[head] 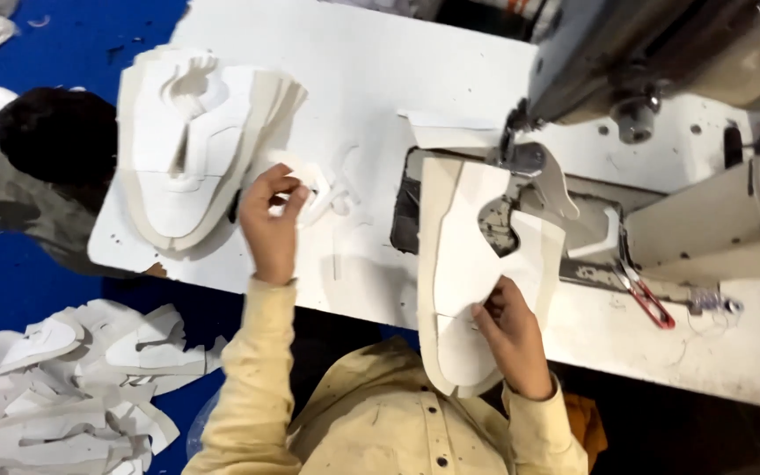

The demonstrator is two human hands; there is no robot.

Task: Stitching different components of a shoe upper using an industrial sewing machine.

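At a white worktable above a blue floor, the left hand pinches a small white cut piece beside a stack of shoe panels; the right hand presses a white panel lying under the sewing machine.

Your white work table, stack of white cut shoe pieces at its left end, loose white pieces mid-table, sewing machine right, red-handled snips, another white pile on your blue floor

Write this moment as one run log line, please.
left hand: pinching small white cut piece | right hand: pressing white shoe upper at sewing machine | stack of uppers: on table
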